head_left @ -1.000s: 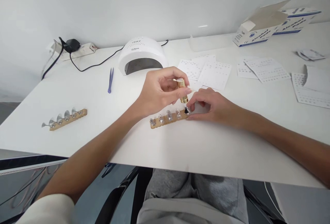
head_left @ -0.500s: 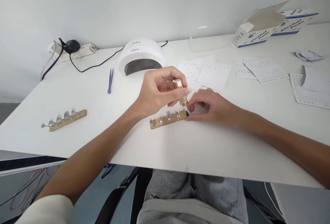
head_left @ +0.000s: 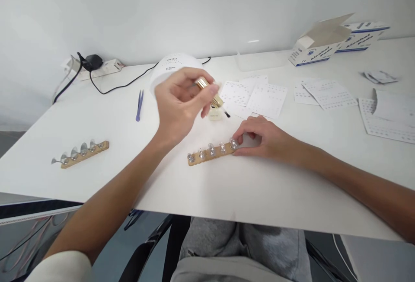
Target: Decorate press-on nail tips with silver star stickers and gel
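My left hand [head_left: 180,102] is raised above the white table [head_left: 227,195], fingers pinched on a gold-capped polish brush [head_left: 210,94] whose dark tip points right and down. A small clear polish bottle [head_left: 214,113] stands just under it. My right hand [head_left: 264,138] rests on the table with its fingers curled against the right end of a wooden strip [head_left: 212,153] that carries several clear nail tips.
A second wooden strip with nail tips [head_left: 81,153] lies at the left. A white nail lamp [head_left: 177,63], purple tweezers [head_left: 139,104], a power strip with black cable [head_left: 97,65], dotted sheets [head_left: 269,96] and open white boxes [head_left: 320,42] lie further back.
My left hand lifted the brush away from the strip's right end, up and to the left, tilting it. The small bottle came into view. My right hand stayed on the strip.
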